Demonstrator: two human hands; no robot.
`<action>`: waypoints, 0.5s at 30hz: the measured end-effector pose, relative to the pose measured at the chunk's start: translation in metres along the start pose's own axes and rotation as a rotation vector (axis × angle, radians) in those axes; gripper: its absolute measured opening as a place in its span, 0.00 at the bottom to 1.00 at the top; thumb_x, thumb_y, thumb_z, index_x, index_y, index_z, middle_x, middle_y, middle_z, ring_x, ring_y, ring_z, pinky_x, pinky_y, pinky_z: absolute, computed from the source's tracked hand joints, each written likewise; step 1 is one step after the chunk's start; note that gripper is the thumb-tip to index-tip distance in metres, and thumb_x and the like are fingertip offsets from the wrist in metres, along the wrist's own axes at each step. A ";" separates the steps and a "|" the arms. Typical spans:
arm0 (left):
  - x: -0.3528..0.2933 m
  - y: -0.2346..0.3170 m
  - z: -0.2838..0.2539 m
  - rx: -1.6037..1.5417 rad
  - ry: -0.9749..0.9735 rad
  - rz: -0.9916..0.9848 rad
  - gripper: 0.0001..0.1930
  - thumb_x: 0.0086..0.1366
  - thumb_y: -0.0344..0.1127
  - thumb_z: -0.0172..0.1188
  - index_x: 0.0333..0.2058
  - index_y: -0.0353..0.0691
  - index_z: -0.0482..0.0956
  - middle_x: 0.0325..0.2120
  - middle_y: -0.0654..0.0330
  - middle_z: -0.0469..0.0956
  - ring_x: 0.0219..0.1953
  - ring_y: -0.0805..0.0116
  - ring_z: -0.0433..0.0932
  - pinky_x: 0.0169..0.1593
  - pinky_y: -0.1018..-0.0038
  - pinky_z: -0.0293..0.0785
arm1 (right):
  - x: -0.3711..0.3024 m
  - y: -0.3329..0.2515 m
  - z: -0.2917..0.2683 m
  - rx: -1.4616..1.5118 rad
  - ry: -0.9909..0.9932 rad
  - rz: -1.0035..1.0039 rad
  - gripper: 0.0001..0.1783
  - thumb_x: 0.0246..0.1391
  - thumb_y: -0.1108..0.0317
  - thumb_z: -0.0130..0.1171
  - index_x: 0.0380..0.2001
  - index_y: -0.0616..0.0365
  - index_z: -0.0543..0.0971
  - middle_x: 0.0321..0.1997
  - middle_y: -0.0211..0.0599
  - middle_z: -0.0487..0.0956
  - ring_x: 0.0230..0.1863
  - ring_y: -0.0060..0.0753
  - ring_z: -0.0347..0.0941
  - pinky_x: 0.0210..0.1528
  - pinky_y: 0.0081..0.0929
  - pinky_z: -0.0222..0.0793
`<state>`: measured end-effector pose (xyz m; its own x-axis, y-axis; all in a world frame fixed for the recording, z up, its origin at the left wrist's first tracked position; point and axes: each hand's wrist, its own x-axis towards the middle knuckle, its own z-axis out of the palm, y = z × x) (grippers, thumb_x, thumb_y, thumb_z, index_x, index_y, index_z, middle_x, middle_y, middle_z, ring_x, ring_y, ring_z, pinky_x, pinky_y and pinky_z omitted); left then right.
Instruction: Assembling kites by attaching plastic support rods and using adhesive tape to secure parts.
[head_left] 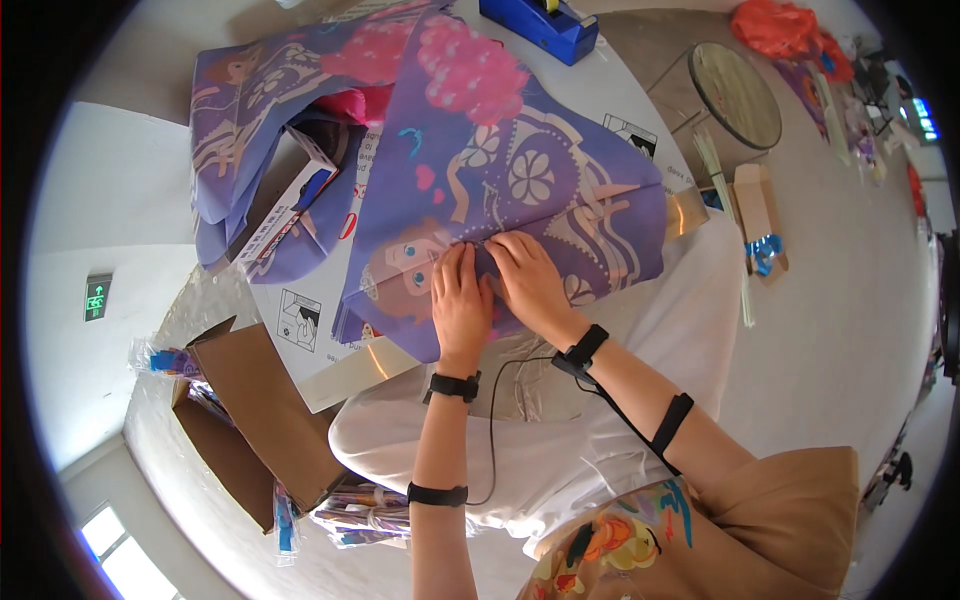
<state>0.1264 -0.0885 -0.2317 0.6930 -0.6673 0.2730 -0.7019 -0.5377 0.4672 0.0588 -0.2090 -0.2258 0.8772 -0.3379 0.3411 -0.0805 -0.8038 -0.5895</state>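
A purple printed fabric sheet (pixel 600 180), shaped like a kite sail, is spread in front of me with a cartoon princess on it. The fingertips of my left hand (pixel 461 305) pinch the fabric near its middle, beside the printed face. Right next to it, my right hand (pixel 535 283) has its fingers bent down onto the same spot, closed on the cloth. Anything small between the fingertips is hidden. More of the purple fabric (pixel 225 150) lies folded at the left, around a slim printed carton (pixel 292 207).
The fabric rests on a white printed board (pixel 625 85) across my lap. A blue tape dispenser (pixel 545 30) stands at its far edge. At lower left is an open cardboard box (pixel 265 420); at right are thin pale rods (pixel 722 190), a small carton (pixel 757 205) and a round stool (pixel 735 95).
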 end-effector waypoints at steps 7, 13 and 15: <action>-0.005 0.002 0.001 0.166 -0.096 0.001 0.27 0.64 0.34 0.55 0.61 0.34 0.65 0.62 0.53 0.65 0.67 0.54 0.59 0.68 0.58 0.56 | -0.003 -0.001 0.006 -0.139 0.005 -0.093 0.20 0.52 0.72 0.51 0.49 0.68 0.74 0.54 0.47 0.73 0.60 0.45 0.68 0.64 0.40 0.63; -0.006 -0.001 -0.008 0.188 -0.154 -0.011 0.30 0.66 0.37 0.55 0.64 0.35 0.61 0.66 0.52 0.59 0.69 0.53 0.55 0.69 0.56 0.53 | -0.005 0.006 -0.005 -0.222 0.015 -0.063 0.20 0.51 0.71 0.56 0.48 0.67 0.75 0.55 0.45 0.73 0.59 0.44 0.69 0.64 0.42 0.63; -0.007 -0.003 -0.015 0.164 -0.151 -0.085 0.32 0.65 0.41 0.56 0.65 0.37 0.58 0.67 0.51 0.57 0.70 0.53 0.53 0.69 0.56 0.52 | -0.009 0.026 -0.019 -0.297 0.025 -0.025 0.20 0.51 0.70 0.57 0.48 0.67 0.74 0.55 0.46 0.73 0.59 0.45 0.69 0.64 0.42 0.63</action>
<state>0.1261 -0.0745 -0.2220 0.7266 -0.6791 0.1041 -0.6682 -0.6633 0.3369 0.0395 -0.2364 -0.2304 0.8689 -0.3256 0.3729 -0.1977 -0.9188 -0.3417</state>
